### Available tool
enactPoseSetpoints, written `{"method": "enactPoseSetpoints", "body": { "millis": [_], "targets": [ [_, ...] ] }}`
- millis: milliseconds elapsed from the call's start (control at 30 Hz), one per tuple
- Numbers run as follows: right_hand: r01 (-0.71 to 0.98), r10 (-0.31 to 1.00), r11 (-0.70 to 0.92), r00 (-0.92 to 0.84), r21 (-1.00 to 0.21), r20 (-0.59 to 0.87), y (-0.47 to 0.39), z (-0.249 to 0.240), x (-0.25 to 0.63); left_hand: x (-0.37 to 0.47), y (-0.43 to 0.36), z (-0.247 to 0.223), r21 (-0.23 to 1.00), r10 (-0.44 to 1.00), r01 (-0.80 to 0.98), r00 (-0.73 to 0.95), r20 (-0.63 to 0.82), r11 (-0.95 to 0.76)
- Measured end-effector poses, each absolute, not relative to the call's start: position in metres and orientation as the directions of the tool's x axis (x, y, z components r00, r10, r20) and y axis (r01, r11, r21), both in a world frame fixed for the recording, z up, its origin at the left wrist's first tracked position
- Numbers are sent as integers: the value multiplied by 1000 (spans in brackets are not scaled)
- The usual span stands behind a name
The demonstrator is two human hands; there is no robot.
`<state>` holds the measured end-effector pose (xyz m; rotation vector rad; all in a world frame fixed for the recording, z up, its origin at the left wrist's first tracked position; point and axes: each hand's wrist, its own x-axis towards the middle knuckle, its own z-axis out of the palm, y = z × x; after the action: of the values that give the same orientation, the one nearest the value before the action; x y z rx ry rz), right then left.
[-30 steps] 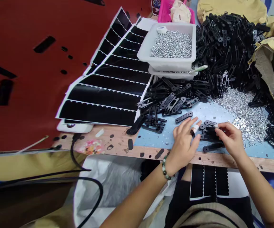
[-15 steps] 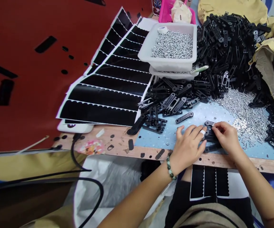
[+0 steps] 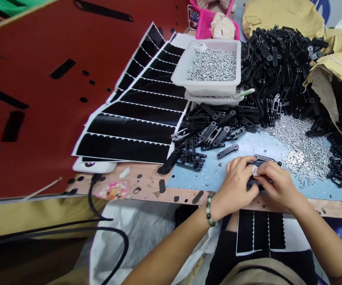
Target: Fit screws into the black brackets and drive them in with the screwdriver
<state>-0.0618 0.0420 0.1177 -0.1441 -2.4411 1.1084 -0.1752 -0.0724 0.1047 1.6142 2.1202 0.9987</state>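
At the table's front edge, my left hand [image 3: 238, 183] curls its fingers over some black plastic link pieces [image 3: 263, 158], which lie mostly beneath both hands. A white wrap circles one of its fingers, and a green bead bracelet [image 3: 209, 209] sits on that wrist. Close against it, my right hand [image 3: 279, 184] pinches with thumb and forefinger at the same pieces; whatever is between those fingertips is too small or hidden to make out. A single grey-black link [image 3: 228, 151] lies a little beyond my left hand. To the right are loose silver screws and nuts [image 3: 303, 154].
A white tub of screws [image 3: 178, 77] stands behind, beside a large heap of black links [image 3: 278, 59]. Sheets of black stickers [image 3: 129, 148] lean at left. Yellow sacking [image 3: 341, 59] borders the right. Another sticker sheet [image 3: 295, 233] rests on my lap.
My right hand has moved left, close against my left hand. My left fingers have curled in more over the black pieces. The view has tilted slightly.
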Motion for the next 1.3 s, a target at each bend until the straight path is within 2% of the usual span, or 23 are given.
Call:
{"method": "enactPoseSetpoints", "body": {
  "millis": [100,167,233,333,500,833,1300],
  "targets": [
    [9,453,550,-843,-835,289,47,116,-60,-177,-69,102,774,896,625,-395,204,100],
    [95,585,444,-784,-891,209,57,110,-59,-180,-67,99,774,853,623,-462,244,116],
    [168,699,317,-707,-933,110,69,101,-59,-184,-66,96,714,847,682,-465,258,157],
    [255,774,184,-633,-949,-20,80,85,-62,-186,-66,93,569,920,804,-337,201,171],
    [351,803,208,-594,-913,-45,83,68,-67,-182,-68,91,493,942,851,-292,165,178],
    [345,754,313,-657,-885,11,82,72,-67,-183,-67,92,479,940,863,-279,195,157],
    [349,763,359,-644,-866,57,81,73,-66,-184,-68,92,492,942,856,-280,187,157]
  ]
}}
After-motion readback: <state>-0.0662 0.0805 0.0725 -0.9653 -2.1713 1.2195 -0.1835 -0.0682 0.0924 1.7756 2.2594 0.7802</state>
